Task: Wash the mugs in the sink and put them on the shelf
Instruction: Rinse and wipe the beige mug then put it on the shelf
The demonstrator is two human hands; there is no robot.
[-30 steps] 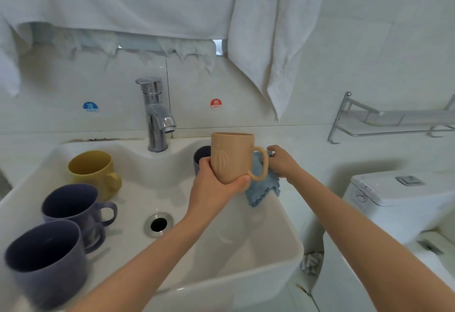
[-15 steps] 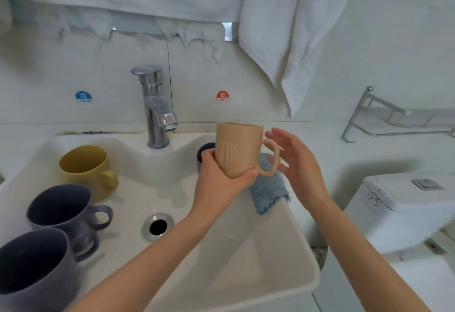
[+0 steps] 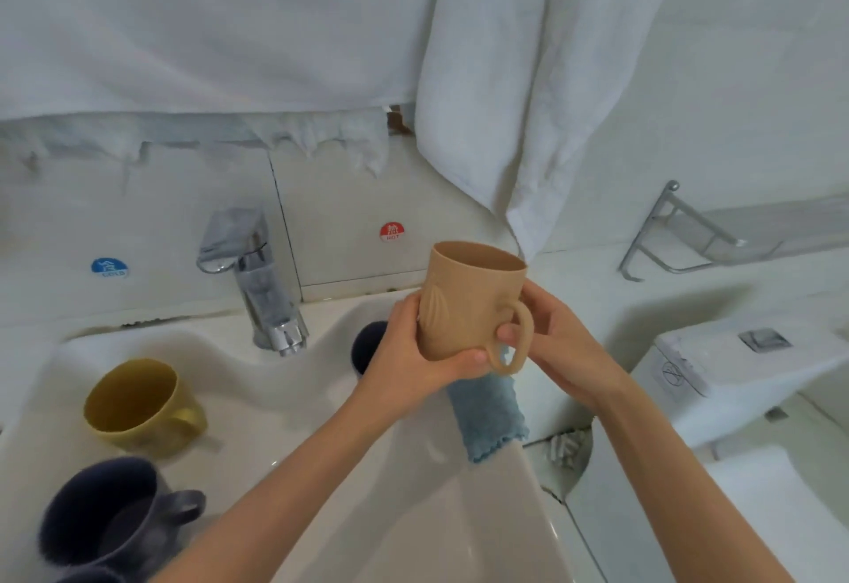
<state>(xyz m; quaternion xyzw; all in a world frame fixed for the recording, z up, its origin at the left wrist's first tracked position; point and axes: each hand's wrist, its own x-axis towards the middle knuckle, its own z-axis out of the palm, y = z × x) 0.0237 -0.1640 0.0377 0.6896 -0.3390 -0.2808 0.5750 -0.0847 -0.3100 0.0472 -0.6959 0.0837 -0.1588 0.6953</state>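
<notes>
Tan mug [image 3: 464,302] stands upright in the air over the right edge of the sink [image 3: 505,513], above a blue cloth [image 3: 487,417] that hangs on the rim. It looks hard and light. It may be wet and slippery, and it could break if dropped. The handle [image 3: 519,343] is the best place to hold. The left hand [image 3: 409,362] wraps its fingers round the low part. The right hand [image 3: 560,343] curls its fingers at the handle, with one fingertip poking through the loop. Both arms reach forward.
</notes>
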